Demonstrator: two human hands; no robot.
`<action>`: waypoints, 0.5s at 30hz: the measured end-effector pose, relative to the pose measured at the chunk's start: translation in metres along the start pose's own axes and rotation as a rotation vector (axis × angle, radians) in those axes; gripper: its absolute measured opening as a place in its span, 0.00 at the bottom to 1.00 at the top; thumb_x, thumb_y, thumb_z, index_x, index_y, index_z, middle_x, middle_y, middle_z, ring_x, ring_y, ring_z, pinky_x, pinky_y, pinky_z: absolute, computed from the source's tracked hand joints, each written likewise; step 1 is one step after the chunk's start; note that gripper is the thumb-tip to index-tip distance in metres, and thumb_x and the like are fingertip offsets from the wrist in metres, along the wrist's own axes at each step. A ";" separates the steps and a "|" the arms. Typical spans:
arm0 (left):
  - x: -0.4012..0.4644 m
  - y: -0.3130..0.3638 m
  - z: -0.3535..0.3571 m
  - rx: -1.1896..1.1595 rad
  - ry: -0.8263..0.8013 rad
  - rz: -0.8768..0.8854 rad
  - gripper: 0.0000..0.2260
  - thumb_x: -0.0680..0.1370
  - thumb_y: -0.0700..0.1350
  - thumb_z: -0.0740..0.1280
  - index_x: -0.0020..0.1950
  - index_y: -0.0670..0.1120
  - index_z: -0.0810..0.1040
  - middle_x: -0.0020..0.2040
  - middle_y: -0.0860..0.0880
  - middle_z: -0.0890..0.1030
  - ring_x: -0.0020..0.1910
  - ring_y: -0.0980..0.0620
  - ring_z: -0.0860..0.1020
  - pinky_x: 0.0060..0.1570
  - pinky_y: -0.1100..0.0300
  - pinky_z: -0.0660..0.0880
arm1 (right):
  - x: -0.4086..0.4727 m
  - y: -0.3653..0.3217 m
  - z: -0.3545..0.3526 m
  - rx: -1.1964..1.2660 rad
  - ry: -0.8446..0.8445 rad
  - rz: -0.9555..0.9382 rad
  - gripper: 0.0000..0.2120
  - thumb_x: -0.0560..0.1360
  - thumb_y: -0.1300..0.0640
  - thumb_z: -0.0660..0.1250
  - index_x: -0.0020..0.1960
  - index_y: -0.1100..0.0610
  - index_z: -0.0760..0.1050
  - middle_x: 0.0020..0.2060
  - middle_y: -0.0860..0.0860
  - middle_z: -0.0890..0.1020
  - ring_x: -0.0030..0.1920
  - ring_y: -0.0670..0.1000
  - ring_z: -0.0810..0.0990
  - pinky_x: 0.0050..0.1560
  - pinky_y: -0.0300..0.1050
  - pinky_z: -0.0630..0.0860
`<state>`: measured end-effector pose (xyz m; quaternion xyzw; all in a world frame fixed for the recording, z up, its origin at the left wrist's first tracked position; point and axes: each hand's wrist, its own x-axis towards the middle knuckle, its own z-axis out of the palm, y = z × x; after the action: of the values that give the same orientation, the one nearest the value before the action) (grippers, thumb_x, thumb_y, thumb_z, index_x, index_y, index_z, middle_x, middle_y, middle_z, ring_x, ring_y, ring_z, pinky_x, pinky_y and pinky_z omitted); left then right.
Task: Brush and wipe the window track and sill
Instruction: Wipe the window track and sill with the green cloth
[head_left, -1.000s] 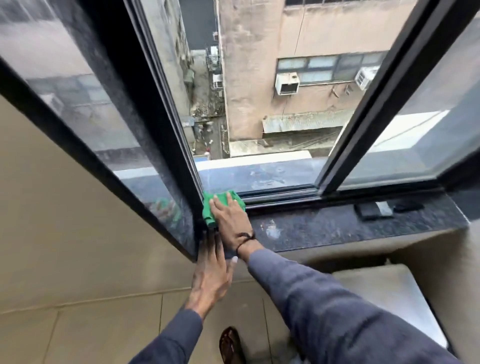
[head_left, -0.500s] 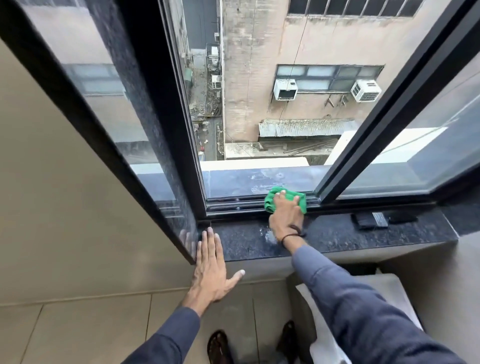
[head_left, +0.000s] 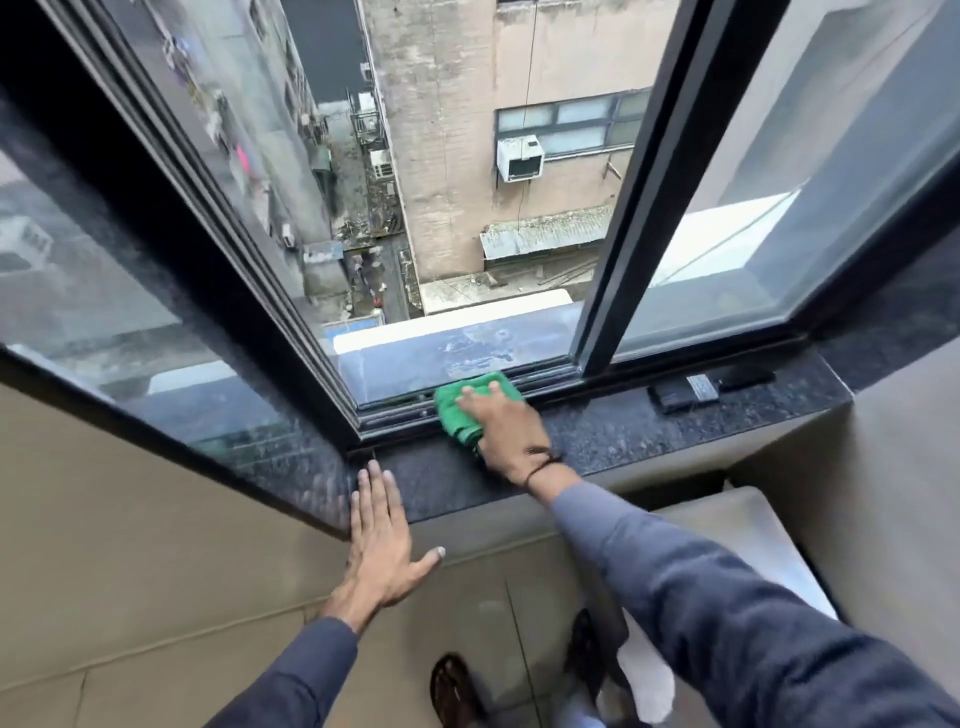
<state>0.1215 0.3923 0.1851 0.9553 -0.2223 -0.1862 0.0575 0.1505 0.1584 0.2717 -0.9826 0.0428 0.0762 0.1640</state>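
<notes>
Dark stone sill (head_left: 613, 436) runs under the open window. My right hand (head_left: 506, 431), pressing flat on the green cloth (head_left: 460, 410), has swept back left along the track (head_left: 395, 415); another pass begins. My left hand (head_left: 382, 540) stays open, braced.

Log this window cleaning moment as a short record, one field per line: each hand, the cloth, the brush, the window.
right hand: pressing the cloth on the track
left hand: flat, fingers spread, on the sill edge
cloth: green, bunched, partly on track, partly on sill
brush: lying on sill at right, untouched
window: slid open above the track
</notes>
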 end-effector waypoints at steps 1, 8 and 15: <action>0.000 0.000 0.001 0.012 0.003 -0.001 0.58 0.73 0.71 0.63 0.76 0.34 0.30 0.76 0.33 0.26 0.77 0.34 0.27 0.73 0.46 0.24 | -0.008 0.015 -0.010 0.037 0.064 0.087 0.33 0.71 0.67 0.64 0.73 0.47 0.72 0.72 0.52 0.77 0.72 0.60 0.75 0.63 0.53 0.77; 0.001 0.000 0.000 0.023 -0.004 -0.008 0.58 0.73 0.70 0.63 0.77 0.34 0.29 0.77 0.33 0.26 0.77 0.33 0.28 0.79 0.41 0.34 | -0.054 0.059 -0.006 -0.066 0.079 0.370 0.32 0.68 0.55 0.65 0.72 0.45 0.71 0.63 0.60 0.81 0.60 0.65 0.82 0.58 0.57 0.79; -0.001 -0.001 -0.005 0.063 -0.031 0.009 0.64 0.69 0.73 0.66 0.77 0.34 0.30 0.77 0.33 0.27 0.78 0.34 0.29 0.81 0.40 0.37 | -0.023 0.011 0.049 0.017 -0.091 0.283 0.36 0.72 0.58 0.65 0.79 0.52 0.62 0.81 0.55 0.61 0.82 0.60 0.53 0.78 0.64 0.53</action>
<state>0.1230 0.3935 0.1898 0.9527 -0.2330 -0.1937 0.0250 0.1197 0.1662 0.2260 -0.9608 0.1742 0.1427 0.1618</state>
